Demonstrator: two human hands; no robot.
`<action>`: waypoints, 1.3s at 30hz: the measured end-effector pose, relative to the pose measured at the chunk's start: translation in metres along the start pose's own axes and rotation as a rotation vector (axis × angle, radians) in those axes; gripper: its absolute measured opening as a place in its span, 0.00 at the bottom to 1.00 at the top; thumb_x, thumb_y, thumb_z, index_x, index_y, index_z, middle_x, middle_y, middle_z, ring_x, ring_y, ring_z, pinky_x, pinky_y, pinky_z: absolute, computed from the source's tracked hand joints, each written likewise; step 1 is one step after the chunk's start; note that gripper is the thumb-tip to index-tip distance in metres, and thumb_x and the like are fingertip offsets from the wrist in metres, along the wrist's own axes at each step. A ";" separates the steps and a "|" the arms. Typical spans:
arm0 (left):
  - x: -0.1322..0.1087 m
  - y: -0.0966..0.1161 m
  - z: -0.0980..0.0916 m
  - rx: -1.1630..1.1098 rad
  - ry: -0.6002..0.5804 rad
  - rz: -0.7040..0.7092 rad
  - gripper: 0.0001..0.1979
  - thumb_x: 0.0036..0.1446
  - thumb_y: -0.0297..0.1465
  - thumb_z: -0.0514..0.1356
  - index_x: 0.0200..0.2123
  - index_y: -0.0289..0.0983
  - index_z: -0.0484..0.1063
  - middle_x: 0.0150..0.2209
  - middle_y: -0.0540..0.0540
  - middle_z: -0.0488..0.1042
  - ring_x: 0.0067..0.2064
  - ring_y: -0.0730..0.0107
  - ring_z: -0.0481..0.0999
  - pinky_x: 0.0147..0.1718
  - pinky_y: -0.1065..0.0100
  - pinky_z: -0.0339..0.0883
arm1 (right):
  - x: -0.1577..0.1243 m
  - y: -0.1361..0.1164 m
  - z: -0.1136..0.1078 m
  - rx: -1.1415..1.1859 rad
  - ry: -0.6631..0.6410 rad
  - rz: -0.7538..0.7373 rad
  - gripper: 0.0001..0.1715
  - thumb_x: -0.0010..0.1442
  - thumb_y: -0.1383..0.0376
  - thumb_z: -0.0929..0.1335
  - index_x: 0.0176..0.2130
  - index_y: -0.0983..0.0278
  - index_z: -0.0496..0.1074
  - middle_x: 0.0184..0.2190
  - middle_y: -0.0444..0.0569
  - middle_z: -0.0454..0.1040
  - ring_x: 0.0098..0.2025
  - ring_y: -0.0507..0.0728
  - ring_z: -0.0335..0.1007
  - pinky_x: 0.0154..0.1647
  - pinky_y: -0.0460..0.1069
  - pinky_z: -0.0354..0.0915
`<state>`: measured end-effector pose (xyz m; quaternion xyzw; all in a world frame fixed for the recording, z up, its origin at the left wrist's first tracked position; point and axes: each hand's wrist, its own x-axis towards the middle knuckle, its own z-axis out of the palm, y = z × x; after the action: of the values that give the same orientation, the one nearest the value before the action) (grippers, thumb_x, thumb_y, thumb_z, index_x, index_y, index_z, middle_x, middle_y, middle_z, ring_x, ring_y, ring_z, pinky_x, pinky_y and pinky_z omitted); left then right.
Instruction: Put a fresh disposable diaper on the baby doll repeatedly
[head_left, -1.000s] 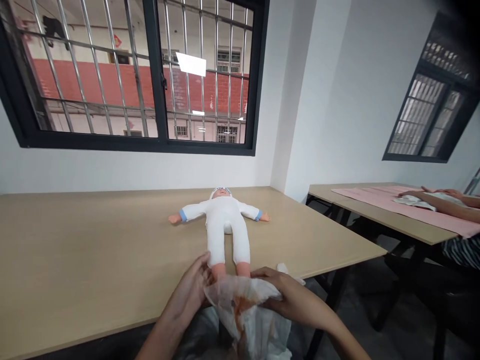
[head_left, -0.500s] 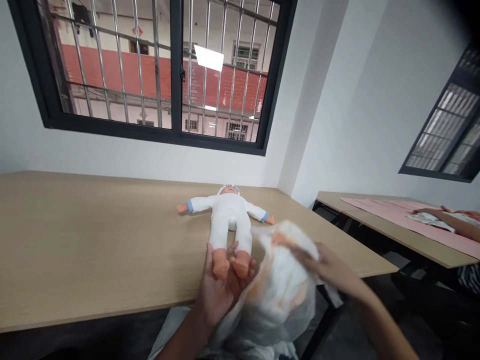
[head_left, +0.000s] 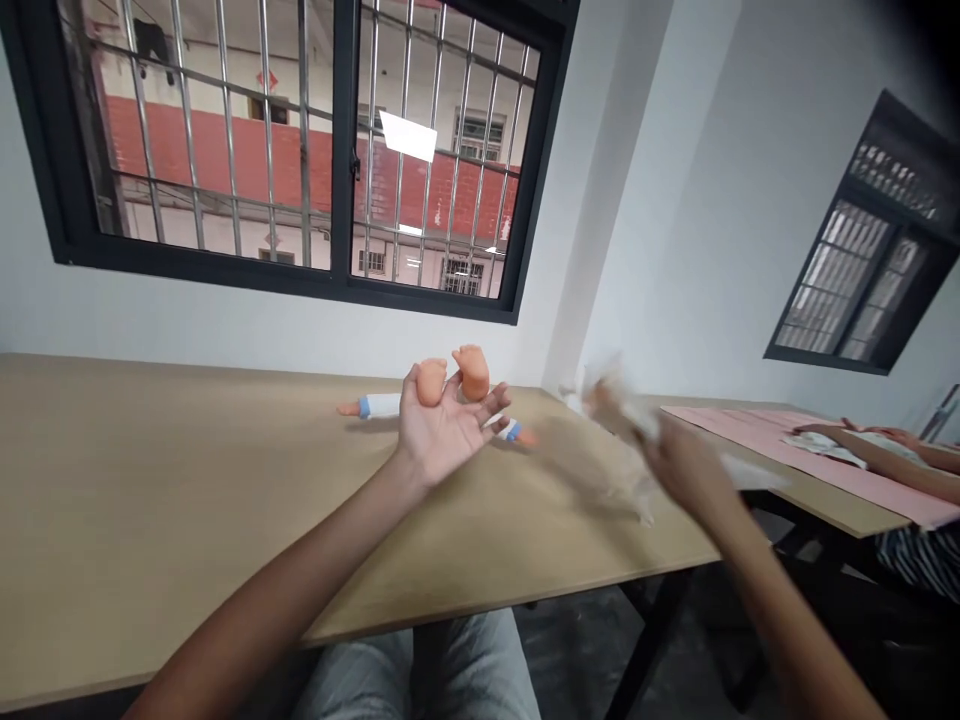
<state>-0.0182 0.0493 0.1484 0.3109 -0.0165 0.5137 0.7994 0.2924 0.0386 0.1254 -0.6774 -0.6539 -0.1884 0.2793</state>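
Pale wood-grain bench (head_left: 225, 500) stands against a white wall under a dark-framed window (head_left: 341, 288) with metal bars. To the right, a second bench (head_left: 836, 512) carries a smooth pink sheet (head_left: 739, 422); another person's forearm (head_left: 862, 458) rests over white cloth (head_left: 829, 446) there. Doll (head_left: 432, 382) in white clothing lies on the near bench, arms spread, blue cuffs showing; left hand (head_left: 448, 432) blocks the view of its trunk and head. That hand grips the doll's lower legs, palm toward the camera, both feet raised. Feet: rounded, smooth, orange-pink. Right hand (head_left: 681, 462), motion-blurred, grasps a crumpled, whitish, translucent film (head_left: 616, 388), orange-stained, above the bench's right end; exact finger placement cannot be told.
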 end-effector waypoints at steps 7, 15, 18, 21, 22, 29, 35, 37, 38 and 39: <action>0.032 0.020 0.015 0.026 -0.046 0.037 0.21 0.56 0.46 0.47 0.47 0.40 0.61 0.41 0.43 0.70 0.47 0.53 0.74 0.38 0.55 0.70 | -0.056 -0.013 0.136 -0.049 -0.587 -0.146 0.31 0.63 0.60 0.56 0.64 0.59 0.51 0.66 0.54 0.47 0.64 0.71 0.47 0.61 0.64 0.49; 0.039 0.030 0.015 0.061 -0.050 0.081 0.22 0.58 0.46 0.45 0.49 0.39 0.61 0.42 0.43 0.71 0.51 0.52 0.72 0.39 0.54 0.70 | -0.056 -0.038 0.126 0.133 -0.679 -0.238 0.32 0.65 0.54 0.55 0.64 0.62 0.51 0.67 0.50 0.42 0.67 0.69 0.34 0.65 0.62 0.40; 0.039 0.031 0.014 0.046 -0.062 0.087 0.22 0.59 0.46 0.44 0.48 0.39 0.61 0.41 0.44 0.71 0.52 0.51 0.70 0.39 0.54 0.70 | -0.064 -0.069 0.127 0.217 -0.669 -0.379 0.32 0.64 0.55 0.56 0.64 0.59 0.51 0.67 0.48 0.43 0.67 0.69 0.33 0.65 0.62 0.41; 0.039 0.030 0.014 0.046 -0.062 0.104 0.22 0.59 0.46 0.44 0.48 0.39 0.62 0.42 0.44 0.71 0.53 0.51 0.69 0.40 0.54 0.69 | -0.075 -0.104 0.130 0.267 -0.632 -0.525 0.28 0.64 0.59 0.58 0.63 0.53 0.54 0.67 0.45 0.44 0.67 0.69 0.33 0.65 0.64 0.41; 0.039 0.030 0.014 0.049 -0.062 0.105 0.22 0.59 0.46 0.45 0.47 0.39 0.62 0.42 0.44 0.70 0.53 0.52 0.69 0.41 0.54 0.68 | -0.077 -0.114 0.131 0.273 -0.617 -0.556 0.28 0.64 0.60 0.59 0.62 0.52 0.55 0.67 0.44 0.44 0.67 0.70 0.33 0.64 0.65 0.42; 0.044 0.024 0.012 0.053 -0.101 0.049 0.23 0.58 0.47 0.45 0.47 0.39 0.63 0.42 0.44 0.71 0.53 0.52 0.70 0.42 0.54 0.68 | -0.079 -0.146 0.140 0.294 -0.567 -0.642 0.28 0.64 0.61 0.59 0.62 0.51 0.54 0.66 0.45 0.46 0.67 0.70 0.35 0.63 0.67 0.44; 0.009 -0.009 -0.007 0.022 -0.062 0.009 0.25 0.56 0.50 0.47 0.48 0.39 0.64 0.45 0.41 0.71 0.47 0.53 0.73 0.41 0.54 0.68 | -0.083 -0.151 0.144 0.314 -0.502 -0.682 0.30 0.62 0.62 0.60 0.62 0.52 0.54 0.66 0.46 0.48 0.66 0.70 0.39 0.62 0.68 0.46; -0.013 -0.027 -0.021 -0.010 -0.063 -0.013 0.26 0.55 0.51 0.49 0.48 0.39 0.65 0.45 0.39 0.71 0.44 0.54 0.74 0.41 0.55 0.67 | -0.083 -0.153 0.144 0.355 -0.444 -0.681 0.30 0.61 0.61 0.61 0.62 0.56 0.55 0.65 0.49 0.52 0.66 0.69 0.42 0.62 0.67 0.46; -0.023 -0.036 -0.028 -0.027 -0.062 -0.021 0.26 0.55 0.51 0.49 0.48 0.39 0.65 0.46 0.39 0.71 0.43 0.55 0.75 0.41 0.55 0.67 | -0.083 -0.154 0.144 0.382 -0.413 -0.673 0.30 0.61 0.61 0.62 0.61 0.58 0.57 0.63 0.51 0.55 0.65 0.68 0.45 0.62 0.66 0.47; -0.032 -0.046 -0.035 -0.044 -0.055 -0.028 0.26 0.55 0.51 0.50 0.48 0.40 0.65 0.46 0.39 0.71 0.41 0.55 0.75 0.41 0.55 0.66 | -0.083 -0.156 0.144 0.408 -0.386 -0.660 0.30 0.60 0.61 0.62 0.61 0.60 0.58 0.61 0.53 0.58 0.63 0.67 0.48 0.62 0.65 0.48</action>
<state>-0.0058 0.0287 0.0868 0.3075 -0.0453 0.4934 0.8124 0.1161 0.0624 -0.0168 -0.3856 -0.8996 -0.0043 0.2049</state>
